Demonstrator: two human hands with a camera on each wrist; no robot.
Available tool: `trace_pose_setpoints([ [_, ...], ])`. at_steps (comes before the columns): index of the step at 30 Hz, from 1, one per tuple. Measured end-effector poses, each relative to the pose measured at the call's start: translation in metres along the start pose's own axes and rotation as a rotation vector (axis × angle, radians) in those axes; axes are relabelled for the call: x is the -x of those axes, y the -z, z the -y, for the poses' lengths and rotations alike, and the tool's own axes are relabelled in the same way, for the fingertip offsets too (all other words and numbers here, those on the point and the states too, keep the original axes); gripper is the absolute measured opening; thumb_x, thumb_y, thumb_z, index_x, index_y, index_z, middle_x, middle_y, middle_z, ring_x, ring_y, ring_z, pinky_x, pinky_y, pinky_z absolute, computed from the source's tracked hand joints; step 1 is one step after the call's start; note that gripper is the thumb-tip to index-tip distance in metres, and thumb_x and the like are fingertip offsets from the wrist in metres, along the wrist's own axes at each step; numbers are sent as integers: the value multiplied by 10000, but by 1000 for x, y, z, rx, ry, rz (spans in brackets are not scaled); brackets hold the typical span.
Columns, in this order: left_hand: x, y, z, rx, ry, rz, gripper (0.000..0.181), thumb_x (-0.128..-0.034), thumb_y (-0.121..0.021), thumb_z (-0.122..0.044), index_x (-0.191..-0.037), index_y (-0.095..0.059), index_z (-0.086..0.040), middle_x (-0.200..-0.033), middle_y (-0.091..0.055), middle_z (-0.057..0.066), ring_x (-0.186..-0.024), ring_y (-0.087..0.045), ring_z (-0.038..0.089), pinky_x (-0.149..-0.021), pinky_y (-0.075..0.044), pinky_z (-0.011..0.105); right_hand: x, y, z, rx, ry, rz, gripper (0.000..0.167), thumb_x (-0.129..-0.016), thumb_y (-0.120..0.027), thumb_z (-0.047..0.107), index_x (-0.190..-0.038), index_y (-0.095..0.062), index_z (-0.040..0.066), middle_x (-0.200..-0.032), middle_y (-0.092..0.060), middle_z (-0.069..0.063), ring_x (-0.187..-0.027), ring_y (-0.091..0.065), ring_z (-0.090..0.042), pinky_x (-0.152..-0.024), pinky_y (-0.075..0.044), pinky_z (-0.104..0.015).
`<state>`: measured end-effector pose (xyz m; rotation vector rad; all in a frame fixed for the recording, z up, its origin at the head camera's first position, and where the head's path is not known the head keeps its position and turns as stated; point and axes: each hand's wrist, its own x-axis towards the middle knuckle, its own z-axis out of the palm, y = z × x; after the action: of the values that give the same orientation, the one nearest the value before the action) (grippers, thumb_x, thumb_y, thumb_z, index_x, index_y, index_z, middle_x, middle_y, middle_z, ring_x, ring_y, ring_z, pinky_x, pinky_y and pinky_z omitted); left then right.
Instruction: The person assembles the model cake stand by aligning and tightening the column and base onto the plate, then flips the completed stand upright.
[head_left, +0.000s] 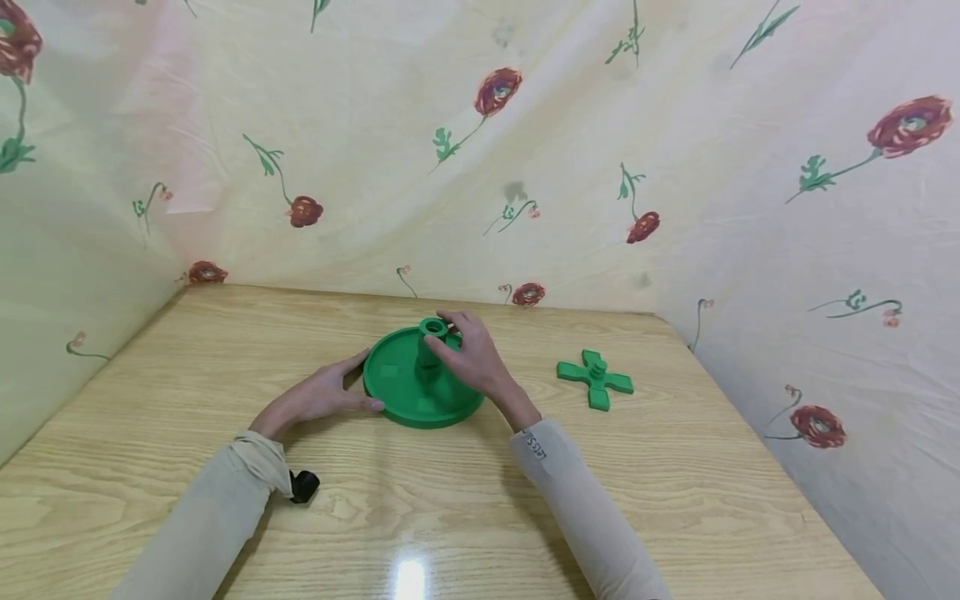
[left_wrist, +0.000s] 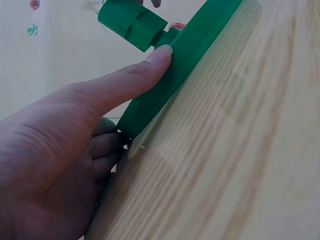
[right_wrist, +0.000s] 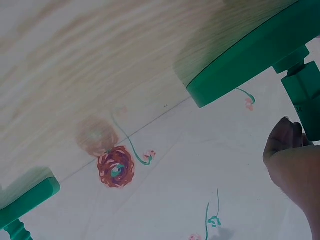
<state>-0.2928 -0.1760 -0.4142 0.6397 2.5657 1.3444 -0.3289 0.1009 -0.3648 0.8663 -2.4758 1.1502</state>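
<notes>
A round green dish (head_left: 393, 392) with a raised rim lies flat on the table. My left hand (head_left: 322, 392) holds its left edge, the thumb (left_wrist: 159, 56) against the rim's side and the fingers further round it. From the dish's middle rises a green hollow cylinder (head_left: 426, 352), upright, its round opening facing up. My right hand (head_left: 476, 358) grips this cylinder near its top, thumb on the near side and fingers behind. The left wrist view shows the cylinder (left_wrist: 132, 24) above a narrower neck at the dish. Some right-hand fingertips are hidden.
A green cross-shaped piece (head_left: 597, 382) with a short knobbed post lies to the right on the wooden table (head_left: 712, 483). A small black object (head_left: 303, 487) is beside the left sleeve. Flowered cloth (head_left: 375, 150) hangs around the table's back and sides.
</notes>
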Motion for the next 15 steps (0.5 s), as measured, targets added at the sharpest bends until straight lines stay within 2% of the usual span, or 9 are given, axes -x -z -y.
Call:
trace_pose_setpoints([
  [5, 0, 0, -1, -5, 2, -1, 1113, -888, -825, -442, -1658, -131, -35, -1684, -182, 218, -1538, -165, 413, -1191, -243, 602, 0, 1, -1, -30, 9, 5, 451, -1017, -683, 158, -1401, -588, -59, -1233, -611, -193, -1104, -586, -304, -883, -545, -456],
  [11, 1, -1, -2, -4, 5, -1, 1097, -899, -819, -422, -1658, -128, -36, -1688, -174, 213, -1542, -152, 410, -1194, -230, 606, -1, -1, -1, -24, -15, 9, 502, -1011, -704, 186, -1424, -556, -58, -1240, -583, -223, -1112, -607, -346, -941, -537, -498],
  [15, 1, -1, -2, 4, 1, 1, 1083, -906, -815, -400, -1657, -127, -31, -1688, -176, 211, -1544, -150, 403, -1197, -225, 604, 0, 0, -1, -42, -14, 19, 502, -1016, -691, 182, -1436, -550, -53, -1269, -585, -218, -1141, -589, -334, -912, -543, -477],
])
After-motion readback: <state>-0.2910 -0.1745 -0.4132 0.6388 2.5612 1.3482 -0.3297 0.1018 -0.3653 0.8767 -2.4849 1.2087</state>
